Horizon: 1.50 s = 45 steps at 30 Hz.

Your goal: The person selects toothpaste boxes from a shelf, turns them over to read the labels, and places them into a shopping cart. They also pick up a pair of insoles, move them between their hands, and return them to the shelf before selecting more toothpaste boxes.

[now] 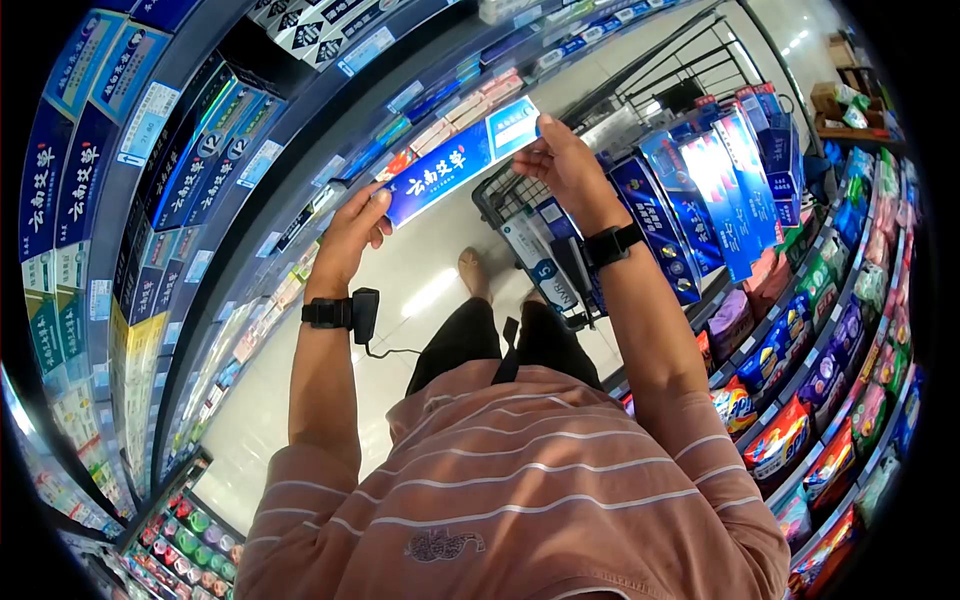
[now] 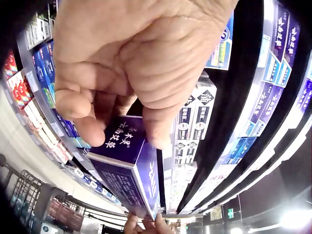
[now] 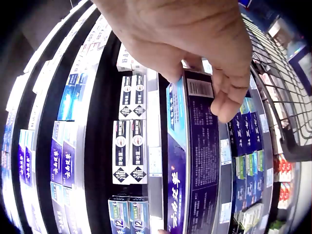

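Observation:
A long blue toothpaste box with white lettering and a pale blue end is held out level between both hands. My left hand grips its left end, thumb on the front. At the opposite end my right hand pinches the pale corner with thumb and fingers. In the left wrist view the left hand holds the dark blue end of the box, with the other hand's fingertips at the far end. The right wrist view shows the right hand over the box's barcode side.
Curved shelves with toothpaste boxes rise on the left. A shopping cart stands ahead to the right, beside several large blue boxes. Shelves of bright laundry bags run along the right. Pale floor lies between.

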Each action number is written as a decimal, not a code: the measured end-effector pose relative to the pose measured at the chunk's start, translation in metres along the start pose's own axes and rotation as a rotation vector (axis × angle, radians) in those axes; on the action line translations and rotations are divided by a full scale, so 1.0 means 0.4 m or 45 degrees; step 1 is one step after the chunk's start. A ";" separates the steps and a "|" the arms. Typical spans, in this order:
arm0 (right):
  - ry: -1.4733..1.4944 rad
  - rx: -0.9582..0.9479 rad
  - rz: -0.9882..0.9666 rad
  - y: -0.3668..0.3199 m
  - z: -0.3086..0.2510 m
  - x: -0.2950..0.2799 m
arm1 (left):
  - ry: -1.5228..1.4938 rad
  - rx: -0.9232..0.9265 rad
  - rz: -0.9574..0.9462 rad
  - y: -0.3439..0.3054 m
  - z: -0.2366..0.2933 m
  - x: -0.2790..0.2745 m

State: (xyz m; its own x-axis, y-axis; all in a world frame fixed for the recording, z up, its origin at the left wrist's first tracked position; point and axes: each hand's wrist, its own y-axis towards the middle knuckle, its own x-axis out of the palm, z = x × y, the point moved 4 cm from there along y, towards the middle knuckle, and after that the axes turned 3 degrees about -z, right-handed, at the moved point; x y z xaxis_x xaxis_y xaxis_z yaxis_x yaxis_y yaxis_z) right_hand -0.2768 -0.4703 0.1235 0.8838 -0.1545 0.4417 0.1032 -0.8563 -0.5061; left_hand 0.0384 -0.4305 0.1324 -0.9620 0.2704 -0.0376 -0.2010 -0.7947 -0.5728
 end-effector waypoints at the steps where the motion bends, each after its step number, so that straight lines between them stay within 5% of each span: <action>1: -0.002 0.011 0.001 0.005 0.003 -0.002 | -0.024 -0.003 0.003 0.002 0.000 0.001; 35: 0.065 -0.021 -0.024 0.073 0.033 0.019 | -0.066 0.031 -0.091 0.075 -0.019 -0.018; 45: 0.018 -0.010 0.002 0.075 0.035 0.061 | -0.086 0.367 0.296 0.257 -0.039 -0.067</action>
State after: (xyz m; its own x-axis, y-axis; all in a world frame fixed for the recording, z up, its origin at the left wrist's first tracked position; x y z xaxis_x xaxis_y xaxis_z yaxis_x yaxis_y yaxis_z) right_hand -0.2458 -0.4928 0.1086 0.8775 -0.1624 0.4512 0.0982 -0.8601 -0.5006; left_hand 0.0467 -0.5108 0.0618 -0.9961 0.0361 -0.0801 -0.0104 -0.9537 -0.3005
